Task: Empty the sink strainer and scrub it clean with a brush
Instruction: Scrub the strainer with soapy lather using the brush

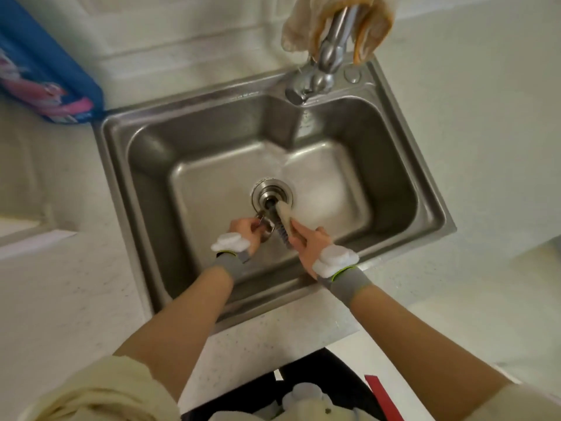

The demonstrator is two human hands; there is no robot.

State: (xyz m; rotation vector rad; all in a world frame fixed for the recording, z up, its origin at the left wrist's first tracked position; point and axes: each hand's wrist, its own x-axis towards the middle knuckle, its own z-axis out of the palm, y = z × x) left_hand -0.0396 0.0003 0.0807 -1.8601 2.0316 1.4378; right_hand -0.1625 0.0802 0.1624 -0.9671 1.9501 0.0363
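Inside the steel sink [145, 165], just in front of the open drain [272, 197], my left hand [246, 230] grips the small metal strainer [266, 226]. My right hand [306, 238] holds a brush [283, 221] with pale bristles and a dark ribbed handle. The bristle end lies against the strainer and reaches toward the drain rim. Both wrists wear grey bands with white pads. Much of the strainer is hidden by my fingers and the brush.
The faucet [318, 71] stands at the sink's back edge with a pale cloth [306, 22] draped over it. A blue and pink package [51, 77] lies on the counter at the back left. A dark bin [303, 393] with rubbish sits below the counter's front edge.
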